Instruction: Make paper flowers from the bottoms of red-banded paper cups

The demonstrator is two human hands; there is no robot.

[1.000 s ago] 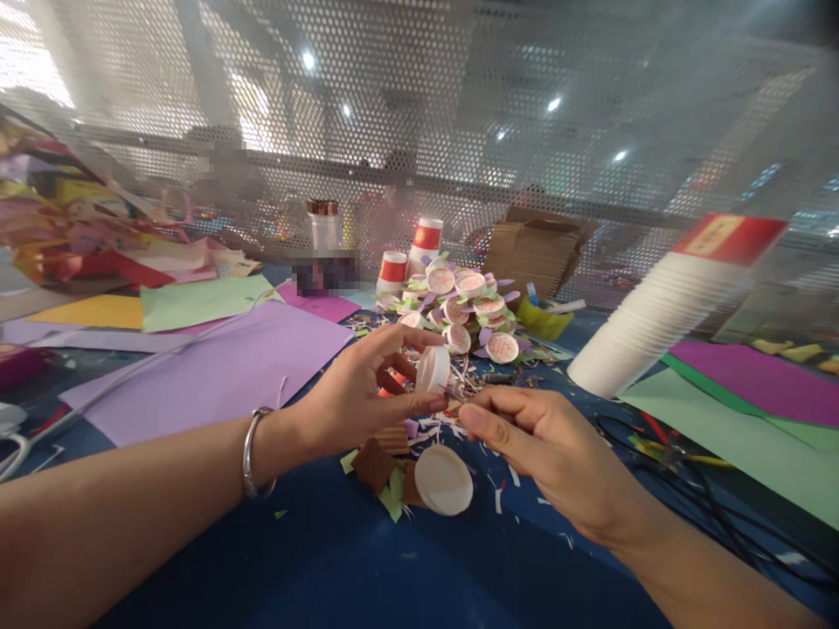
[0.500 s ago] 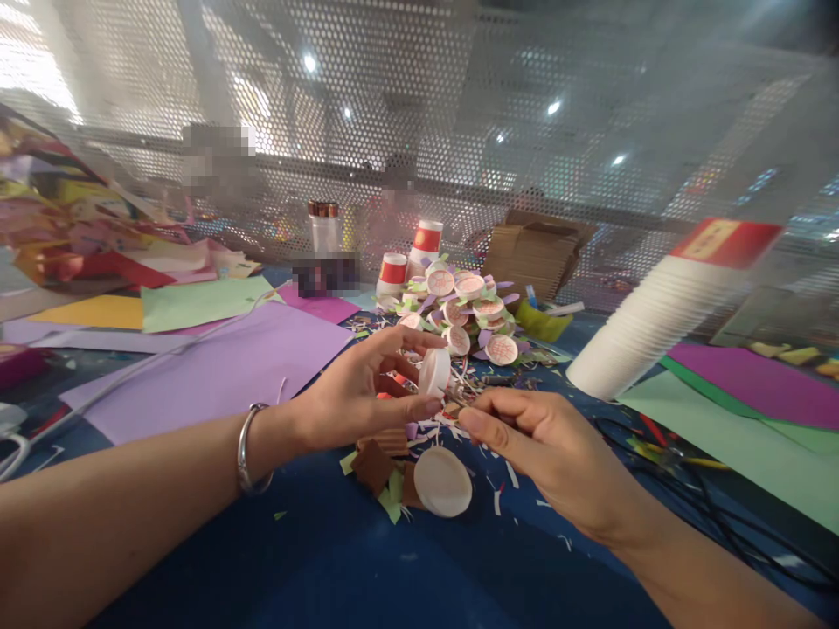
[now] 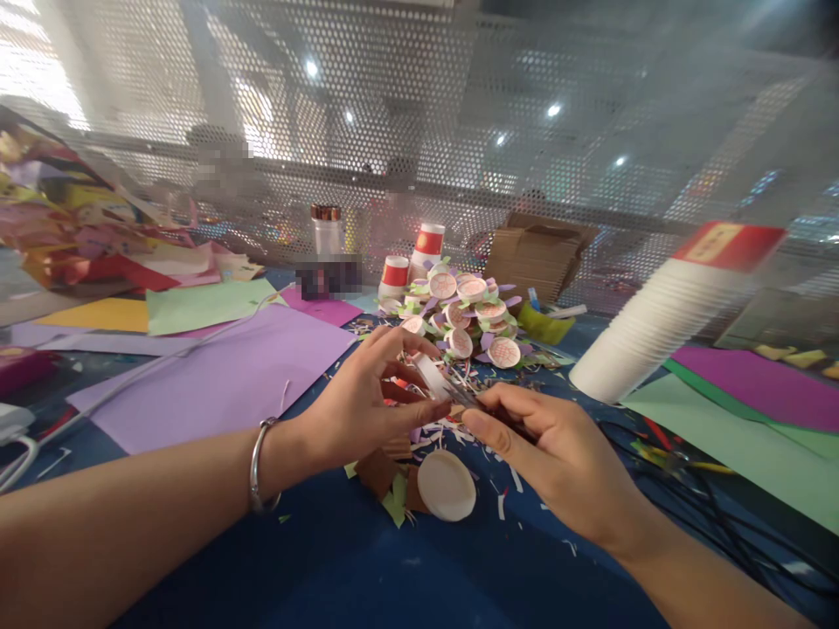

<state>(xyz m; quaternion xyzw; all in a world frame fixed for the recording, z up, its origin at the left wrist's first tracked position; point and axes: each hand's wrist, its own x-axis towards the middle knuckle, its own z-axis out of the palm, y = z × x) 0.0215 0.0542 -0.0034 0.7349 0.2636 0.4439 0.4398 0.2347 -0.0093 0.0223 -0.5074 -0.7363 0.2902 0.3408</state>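
Observation:
My left hand (image 3: 364, 402), with a metal bangle on the wrist, pinches a small white paper disc (image 3: 431, 376) between thumb and fingers. My right hand (image 3: 547, 445) is closed just to its right, its fingertips pinching a small brownish piece against the disc's lower edge. Below both hands a second white disc (image 3: 447, 485) lies on brown and green paper pieces (image 3: 386, 476), on the dark blue table (image 3: 367, 568) strewn with paper shreds.
A pile of finished disc-and-petal pieces (image 3: 468, 314) lies behind the hands. A tilted stack of white paper cups (image 3: 662, 319) sits at right, over green and purple sheets. A large purple sheet (image 3: 223, 371) lies at left. Black cables (image 3: 695, 498) run at right. A perforated metal screen stands behind.
The white disc in my left hand has tilted from facing me to nearly edge-on. My right hand has moved a little closer to it. The view has shifted slightly.

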